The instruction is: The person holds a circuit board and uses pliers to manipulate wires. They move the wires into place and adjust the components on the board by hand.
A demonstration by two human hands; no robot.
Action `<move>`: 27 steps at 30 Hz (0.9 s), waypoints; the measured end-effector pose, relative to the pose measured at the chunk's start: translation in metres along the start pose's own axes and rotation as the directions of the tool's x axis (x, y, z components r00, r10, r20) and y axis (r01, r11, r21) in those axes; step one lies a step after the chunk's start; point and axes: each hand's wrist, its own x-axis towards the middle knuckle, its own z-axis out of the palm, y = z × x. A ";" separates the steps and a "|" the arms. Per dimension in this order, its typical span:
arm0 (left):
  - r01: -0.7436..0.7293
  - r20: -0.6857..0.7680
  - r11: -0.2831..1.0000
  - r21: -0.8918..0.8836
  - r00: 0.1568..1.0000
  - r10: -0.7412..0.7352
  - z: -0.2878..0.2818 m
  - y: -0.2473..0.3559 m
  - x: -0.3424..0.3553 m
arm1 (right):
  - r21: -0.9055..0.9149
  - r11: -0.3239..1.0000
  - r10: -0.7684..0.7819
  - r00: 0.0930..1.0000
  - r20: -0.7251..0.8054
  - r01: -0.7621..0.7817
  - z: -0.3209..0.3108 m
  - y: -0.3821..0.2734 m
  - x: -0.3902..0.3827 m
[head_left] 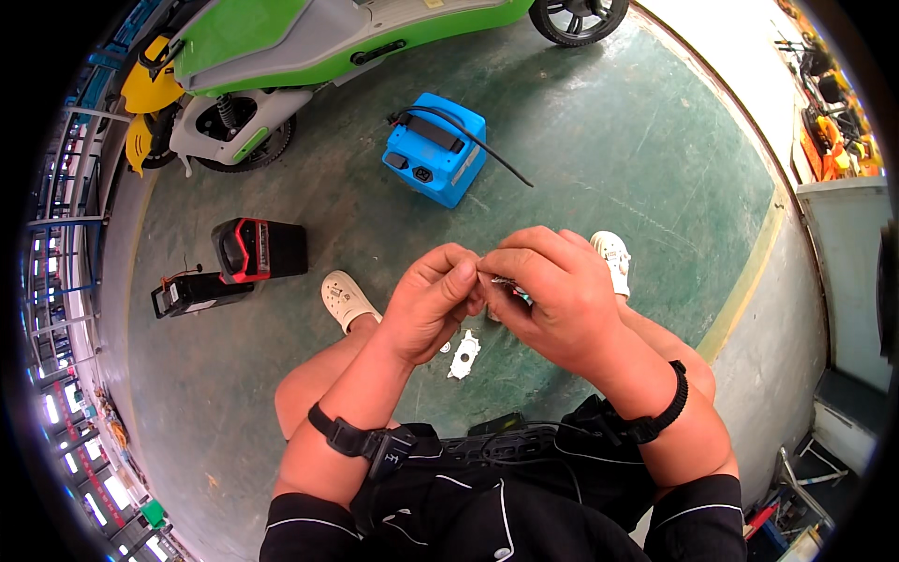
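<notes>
My left hand (440,295) and my right hand (552,290) meet fingertip to fingertip above the floor between my feet. Both are closed in a pinch. A small part with a metallic glint (503,280) shows between the fingers of my right hand; most of it is covered, and I cannot make out its kind. What the left fingertips grip, if anything, is hidden. Below the hands lies a flat white plastic piece (467,346) with a dark round hole in its middle. Beside it is a small white ring-shaped piece (445,347).
A blue battery box (435,155) with a black handle and cable stands ahead. Black-and-red battery cases (281,251) sit at the left. Across the top is a green and grey electric scooter (253,47). My cream clogs (348,297) rest on the green floor (599,140).
</notes>
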 end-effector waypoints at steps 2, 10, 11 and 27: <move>0.004 -0.001 1.000 0.000 1.000 -0.004 -0.002 -0.001 0.000 | 0.004 1.000 0.005 1.000 0.006 -0.005 0.000 0.001 0.000; 0.038 -0.036 0.999 -0.015 0.999 -0.038 0.003 0.003 0.000 | 0.018 0.999 0.029 0.999 0.029 -0.029 0.000 0.002 0.000; 0.034 -0.031 0.999 -0.014 0.999 -0.034 0.003 0.004 0.000 | 0.017 0.999 0.031 0.999 0.032 -0.032 -0.001 0.002 0.000; 0.000 0.025 0.999 0.049 1.000 -0.002 0.008 0.007 0.002 | 0.049 0.995 0.090 0.995 0.037 -0.092 -0.005 0.003 0.002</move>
